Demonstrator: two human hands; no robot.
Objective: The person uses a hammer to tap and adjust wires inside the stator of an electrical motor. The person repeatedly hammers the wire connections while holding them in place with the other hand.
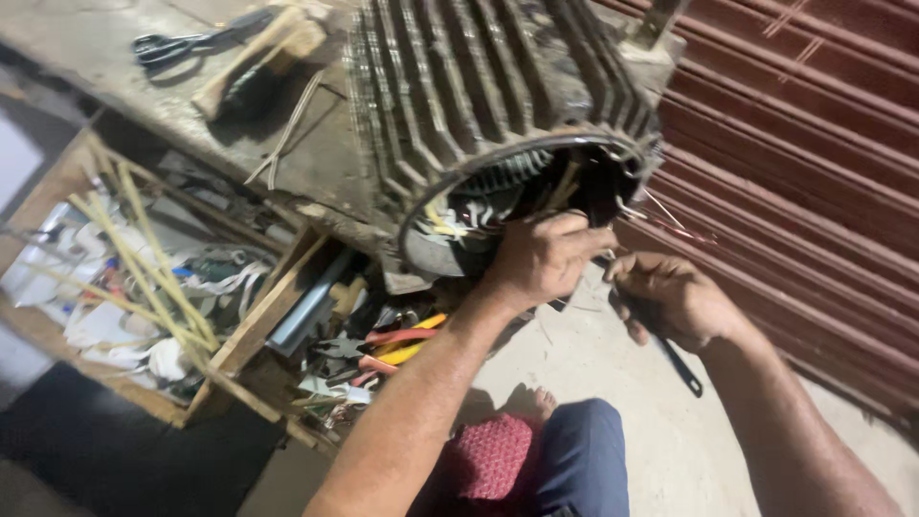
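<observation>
A large grey finned electric motor housing (479,86) lies on a dirty workbench (115,57), its open end facing me with windings and yellow slot strips showing inside. My left hand (541,258) is at the lower rim of the opening, fingers closed on the windings or wires there. Just to the right, my right hand (670,297) is closed around a dark thin tool (682,369) whose handle sticks out below the palm. Thin copper wires (675,225) spring from the opening above my right hand.
Black scissors (177,43) and a wooden brush (254,57) lie on the bench top. An open wooden drawer (239,335) holds yellow strips, paper scraps and pliers with red and yellow handles (402,343). A reddish roller shutter (814,172) stands at right. My knee (574,460) is below.
</observation>
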